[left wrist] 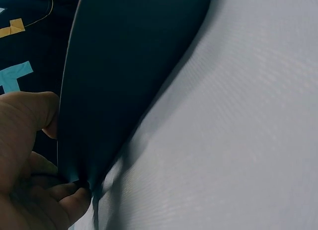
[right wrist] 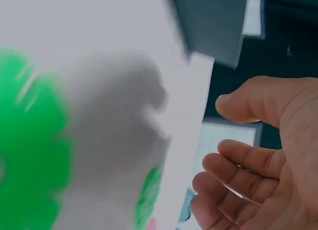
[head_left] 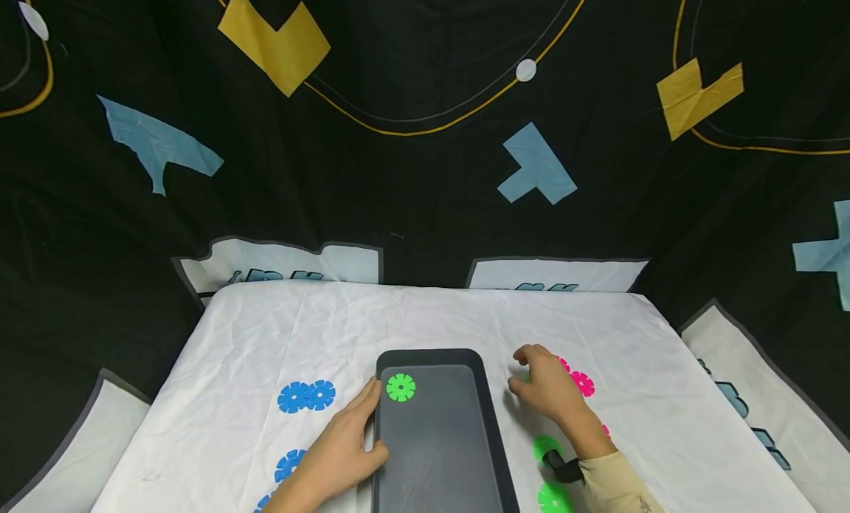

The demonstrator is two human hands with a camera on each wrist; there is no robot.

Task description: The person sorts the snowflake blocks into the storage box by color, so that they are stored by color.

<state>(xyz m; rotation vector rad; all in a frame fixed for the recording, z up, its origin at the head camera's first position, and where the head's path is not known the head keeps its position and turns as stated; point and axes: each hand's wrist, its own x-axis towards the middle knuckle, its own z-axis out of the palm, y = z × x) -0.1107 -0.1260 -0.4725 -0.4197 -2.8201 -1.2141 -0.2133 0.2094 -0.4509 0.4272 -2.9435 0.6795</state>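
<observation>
A dark grey rectangular baking tray [head_left: 434, 439] lies on the white cloth, with one green notched flower-shaped disc [head_left: 401, 387] in its far left corner. My left hand [head_left: 341, 443] holds the tray's left side, its thumb at the rim and its fingers along the outer wall. To the tray's right, my right hand [head_left: 547, 384] hovers over the cloth with loosely bent fingers and nothing between them. A green disc [right wrist: 149, 197] is below it in the right wrist view, mostly hidden by the hand in the head view. Beside that hand lies a pink disc [head_left: 582, 384].
Blue discs [head_left: 307, 396] lie left of the tray, with another blue disc [head_left: 290, 465] nearer me. More green discs [head_left: 554, 497] sit by my right wrist, which wears a black band [head_left: 563, 467]. A black patterned curtain [head_left: 412, 188] hangs behind the table.
</observation>
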